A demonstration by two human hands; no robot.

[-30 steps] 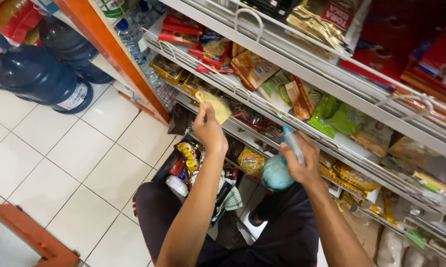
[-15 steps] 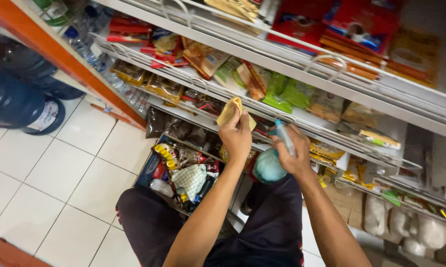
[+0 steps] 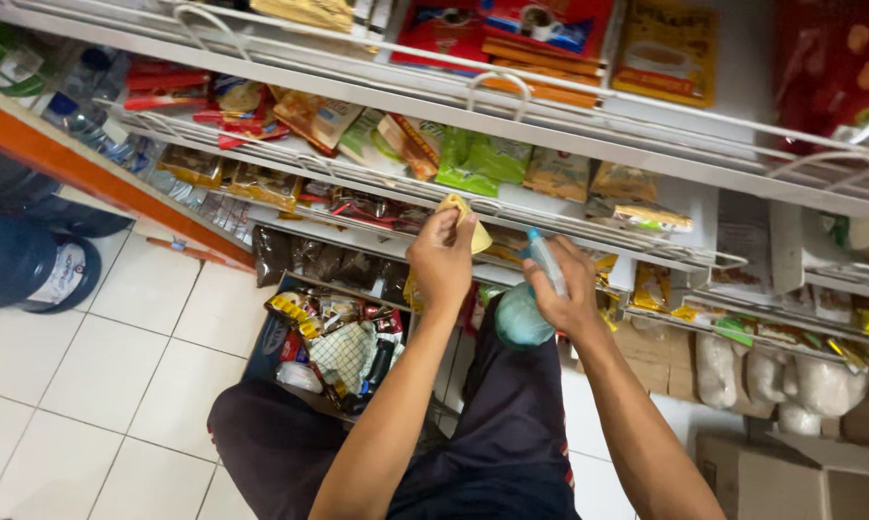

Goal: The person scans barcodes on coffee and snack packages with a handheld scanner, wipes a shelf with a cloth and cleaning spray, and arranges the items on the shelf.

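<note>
The left hand (image 3: 442,258) is closed around a yellow cloth (image 3: 461,220), pinching it against the front rail of the middle shelf (image 3: 589,223), so the cloth lies just far of the fingers and touches the wire edge. The right hand (image 3: 562,289), just right of it and slightly nearer, is wrapped shut around a teal spray bottle (image 3: 523,313). The bottle's long axis tilts up and far, its nozzle pointing toward the same rail beside the cloth.

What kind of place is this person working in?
Most likely a small grocery shop: white wire-edged shelves packed with snack packets, large water jugs on the tiled floor, and a box of goods below.
</note>
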